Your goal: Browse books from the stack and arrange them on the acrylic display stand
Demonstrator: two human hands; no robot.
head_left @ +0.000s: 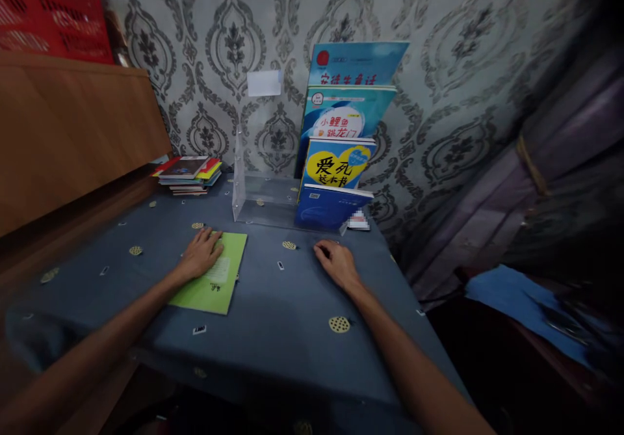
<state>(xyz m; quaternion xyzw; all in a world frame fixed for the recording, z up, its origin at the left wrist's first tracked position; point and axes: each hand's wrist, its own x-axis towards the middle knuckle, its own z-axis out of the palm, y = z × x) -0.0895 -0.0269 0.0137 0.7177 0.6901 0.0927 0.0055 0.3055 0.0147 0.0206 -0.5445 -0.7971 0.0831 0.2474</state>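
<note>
The left hand (199, 256) is spread open, palm down, on the upper part of a green book (214, 292), which lies flat on the tabletop (277, 337) left of the frame's centre. Right of centre, the right hand (337, 263) rests with fingers curled inward; how tightly they close, or whether they hold anything, cannot be told. Above it, a clear rack (238, 178) carries upright books (331, 207).

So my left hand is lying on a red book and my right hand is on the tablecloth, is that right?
Not quite: the book under your left hand is green, not red, as the head view shows. Your right hand is on the tablecloth.
</note>
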